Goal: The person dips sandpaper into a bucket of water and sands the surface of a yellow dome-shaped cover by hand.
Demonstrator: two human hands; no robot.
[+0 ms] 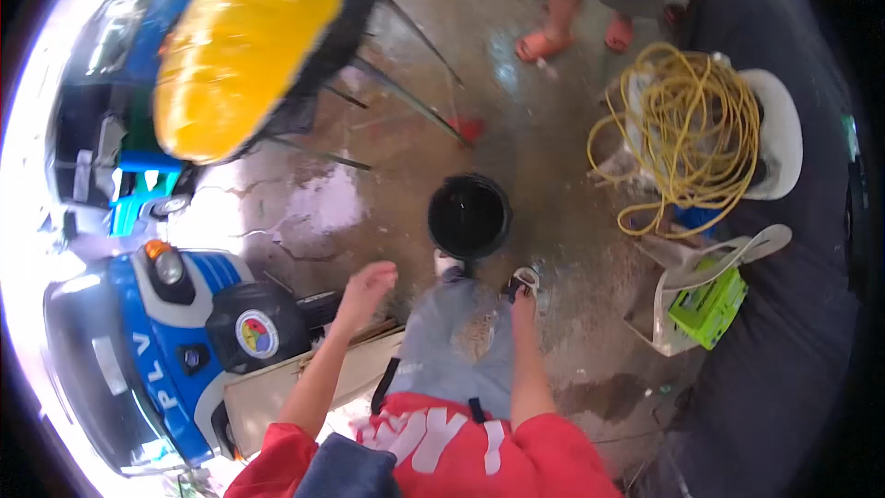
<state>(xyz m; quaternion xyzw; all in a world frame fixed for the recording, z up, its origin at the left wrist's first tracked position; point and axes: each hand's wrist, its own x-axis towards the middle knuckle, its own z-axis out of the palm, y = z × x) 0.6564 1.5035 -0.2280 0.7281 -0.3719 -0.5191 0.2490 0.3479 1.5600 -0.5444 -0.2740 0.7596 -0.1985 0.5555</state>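
My left hand (371,285) is raised over the floor at the left of my legs, its fingers loosely extended with nothing visible in them. My right hand (523,299) hangs low in front of my right leg, by a sandalled foot; its fingers are too small and blurred to make out. Between and beyond my hands, a round black bucket (468,216) stands upright on the wet floor in front of my feet. Its inside is dark, and its contents cannot be made out. Neither hand visibly touches it.
A yellow-covered object (253,46) on thin legs stands at upper left. A blue vehicle (171,350) is at lower left. Coiled yellow hose (691,134) lies over a white chair (782,134) at right, near a green basket (708,306). Another person (562,14) stands at the top.
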